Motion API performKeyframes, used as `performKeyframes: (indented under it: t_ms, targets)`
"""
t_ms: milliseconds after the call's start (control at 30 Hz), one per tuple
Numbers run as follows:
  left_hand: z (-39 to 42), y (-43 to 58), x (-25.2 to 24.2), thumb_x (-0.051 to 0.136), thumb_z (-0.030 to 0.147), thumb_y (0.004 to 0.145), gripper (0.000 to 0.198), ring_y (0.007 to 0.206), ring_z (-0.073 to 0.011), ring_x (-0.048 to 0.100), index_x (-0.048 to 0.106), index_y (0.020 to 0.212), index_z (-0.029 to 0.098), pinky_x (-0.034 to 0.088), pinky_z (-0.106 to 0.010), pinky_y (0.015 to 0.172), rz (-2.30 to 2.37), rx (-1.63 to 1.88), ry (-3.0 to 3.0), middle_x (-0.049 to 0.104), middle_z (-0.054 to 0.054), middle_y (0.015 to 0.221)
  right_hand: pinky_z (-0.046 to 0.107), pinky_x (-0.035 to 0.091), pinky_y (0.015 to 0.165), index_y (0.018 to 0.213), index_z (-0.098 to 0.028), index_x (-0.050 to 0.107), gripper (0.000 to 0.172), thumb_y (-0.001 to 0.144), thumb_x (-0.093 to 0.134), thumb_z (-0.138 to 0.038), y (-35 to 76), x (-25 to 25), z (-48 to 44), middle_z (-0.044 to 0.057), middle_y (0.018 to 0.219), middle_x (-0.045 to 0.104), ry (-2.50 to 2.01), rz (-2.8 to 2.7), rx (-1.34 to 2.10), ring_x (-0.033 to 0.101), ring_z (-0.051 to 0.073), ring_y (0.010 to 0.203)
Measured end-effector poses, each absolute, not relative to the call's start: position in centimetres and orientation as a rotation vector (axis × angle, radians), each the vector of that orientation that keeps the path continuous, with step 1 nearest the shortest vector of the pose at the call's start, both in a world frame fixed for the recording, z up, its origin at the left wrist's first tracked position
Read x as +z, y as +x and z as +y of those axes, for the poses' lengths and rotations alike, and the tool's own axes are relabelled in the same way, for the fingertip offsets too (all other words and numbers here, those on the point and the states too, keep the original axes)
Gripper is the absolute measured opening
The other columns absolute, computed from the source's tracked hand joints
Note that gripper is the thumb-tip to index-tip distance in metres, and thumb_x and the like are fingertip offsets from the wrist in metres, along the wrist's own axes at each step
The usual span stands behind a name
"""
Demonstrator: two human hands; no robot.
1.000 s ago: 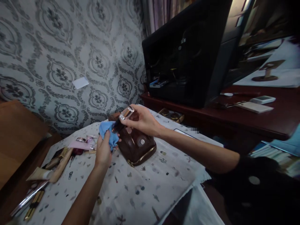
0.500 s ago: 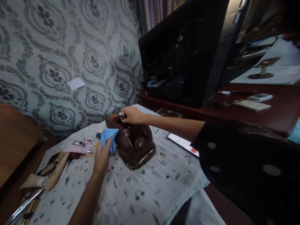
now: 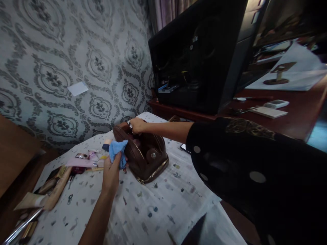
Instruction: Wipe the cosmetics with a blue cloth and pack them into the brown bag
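A brown leather pouch [image 3: 148, 156] with a gold zip lies on a white patterned cloth [image 3: 153, 207]. My right hand [image 3: 136, 125] reaches over the pouch's far top end, fingers closed on a small silver-capped item that is mostly hidden by the pouch's opening. My left hand [image 3: 112, 170] is just left of the pouch, closed on a crumpled blue cloth [image 3: 117, 151] that touches the pouch's side. My dark spotted sleeve [image 3: 255, 170] fills the right foreground.
Tubes, small bottles and other cosmetics [image 3: 81, 161] lie scattered to the left, with gold and silver sticks [image 3: 22, 228] at the lower left. A phone [image 3: 184, 148] peeks out behind my arm. A black television [image 3: 199, 58] stands on a dark wooden cabinet [image 3: 281, 119] behind.
My right hand carried the silver-capped item from above the pouch down to its far top opening. The blue cloth stayed in my left hand. The view shifted slightly left.
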State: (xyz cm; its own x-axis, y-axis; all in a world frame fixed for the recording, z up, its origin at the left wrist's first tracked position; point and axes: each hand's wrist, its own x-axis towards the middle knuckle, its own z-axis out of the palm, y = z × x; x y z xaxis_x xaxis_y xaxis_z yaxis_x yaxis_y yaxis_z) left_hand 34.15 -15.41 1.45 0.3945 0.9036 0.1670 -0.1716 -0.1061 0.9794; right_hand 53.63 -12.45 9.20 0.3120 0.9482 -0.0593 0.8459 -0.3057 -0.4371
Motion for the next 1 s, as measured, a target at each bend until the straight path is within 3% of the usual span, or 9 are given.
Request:
performKeyframes:
  t_ms: [100,200,600,1000]
  targets:
    - [-15.45,34.02,1.33,0.079,0.053,0.068,0.043,0.051,-0.011,0.058,0.06,0.077,0.016,0.036,-0.018,0.039,0.702,1.043,1.401,0.06,0.002,0.061,0.034,0.059,0.077,0.111,-0.009,0.065,0.026,0.09,0.068,-0.026,53.77,8.49,-12.34,0.01,0.106,0.069,-2.326,-1.578,0.524,0.069,0.019,0.089]
    - [-15.58,34.01,1.37,0.079,0.053,0.068,0.043,0.052,-0.0119,0.058,0.06,0.077,0.016,0.037,-0.019,0.039,0.692,1.036,1.425,0.06,0.002,0.06,0.038,0.057,0.083,0.119,-0.013,0.061,0.032,0.095,0.061,-0.034,53.97,8.23,-12.14,0.009,0.116,0.064,-2.356,-1.548,0.581,0.065,0.02,0.098]
    - [-15.34,33.66,0.72,0.074,0.055,0.074,0.042,0.053,-0.012,0.059,0.06,0.079,0.016,0.038,-0.019,0.04,0.674,1.039,1.442,0.061,0.001,0.064,0.038,0.057,0.082,0.12,-0.013,0.06,0.032,0.095,0.062,-0.032,53.97,8.83,-12.37,0.01,0.116,0.064,-2.374,-1.54,0.623,0.065,0.019,0.097]
    - [-15.19,33.58,0.68,0.076,0.057,0.071,0.045,0.053,-0.0124,0.059,0.06,0.077,0.015,0.039,-0.019,0.04,0.677,1.02,1.432,0.061,0.0,0.063,0.032,0.059,0.074,0.115,-0.012,0.062,0.026,0.095,0.062,-0.028,54.26,8.5,-12.86,0.007,0.106,0.067,-2.282,-1.571,0.614,0.067,0.015,0.086]
